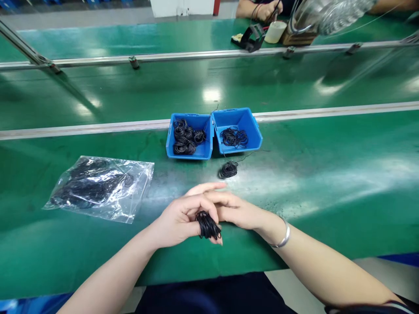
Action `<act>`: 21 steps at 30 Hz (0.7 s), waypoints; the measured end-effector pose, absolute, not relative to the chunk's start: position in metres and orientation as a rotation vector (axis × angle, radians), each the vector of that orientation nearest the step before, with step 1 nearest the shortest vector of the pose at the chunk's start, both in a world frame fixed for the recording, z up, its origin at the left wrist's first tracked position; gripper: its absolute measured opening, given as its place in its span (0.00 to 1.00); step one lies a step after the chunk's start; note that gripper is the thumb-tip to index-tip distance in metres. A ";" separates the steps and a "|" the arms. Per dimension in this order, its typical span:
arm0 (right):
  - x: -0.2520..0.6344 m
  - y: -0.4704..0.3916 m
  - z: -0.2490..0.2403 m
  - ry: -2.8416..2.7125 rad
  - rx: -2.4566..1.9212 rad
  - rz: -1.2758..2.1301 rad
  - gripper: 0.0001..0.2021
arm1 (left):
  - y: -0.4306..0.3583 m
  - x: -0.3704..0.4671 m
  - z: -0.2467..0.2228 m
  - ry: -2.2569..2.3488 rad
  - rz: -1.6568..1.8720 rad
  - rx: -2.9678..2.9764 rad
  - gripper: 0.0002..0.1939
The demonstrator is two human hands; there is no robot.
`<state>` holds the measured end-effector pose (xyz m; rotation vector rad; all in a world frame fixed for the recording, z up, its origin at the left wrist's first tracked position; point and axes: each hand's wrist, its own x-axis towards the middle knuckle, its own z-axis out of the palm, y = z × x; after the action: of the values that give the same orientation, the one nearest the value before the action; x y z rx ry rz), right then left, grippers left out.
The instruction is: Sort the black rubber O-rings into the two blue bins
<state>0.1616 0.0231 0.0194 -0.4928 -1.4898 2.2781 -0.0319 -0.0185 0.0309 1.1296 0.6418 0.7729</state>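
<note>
My left hand [180, 220] is closed around a coil of black wire [208, 226], pinched between thumb and fingers with its loops facing me. Close against it, my right hand [234, 210] has its fingers bent and partly hidden behind the left; what they grip cannot be made out. A silver bangle [285, 235] circles the right wrist. Just beyond the hands, another small coil of black wire [228, 169] lies on the green table [310, 187], one loose end trailing right.
Several wire coils lie in the left blue bin [170, 146]; the right blue bin [253, 120] holds looser wire. A clear plastic bag [98, 187] of black wire lies left. Across a metal rail [203, 55], another person's hand [266, 11] works near a white cup [275, 32].
</note>
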 end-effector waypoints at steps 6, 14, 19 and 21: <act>0.162 0.020 0.012 -1.533 -0.425 2.256 0.10 | -0.016 -0.034 0.031 0.583 0.708 1.076 0.05; 0.157 0.017 0.016 -1.299 -0.463 2.259 0.08 | -0.014 -0.038 0.032 0.506 0.793 0.976 0.04; 0.157 0.017 0.015 -1.197 -0.628 2.126 0.07 | -0.011 -0.046 0.034 0.590 0.828 1.000 0.04; 0.158 0.019 0.015 -1.179 -0.687 2.018 0.06 | -0.008 -0.052 0.035 0.651 0.864 1.026 0.04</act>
<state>0.1580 0.0193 0.0153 -0.6868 -1.1787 2.0184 -0.0522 -0.0084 0.0349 1.0256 0.6510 0.8642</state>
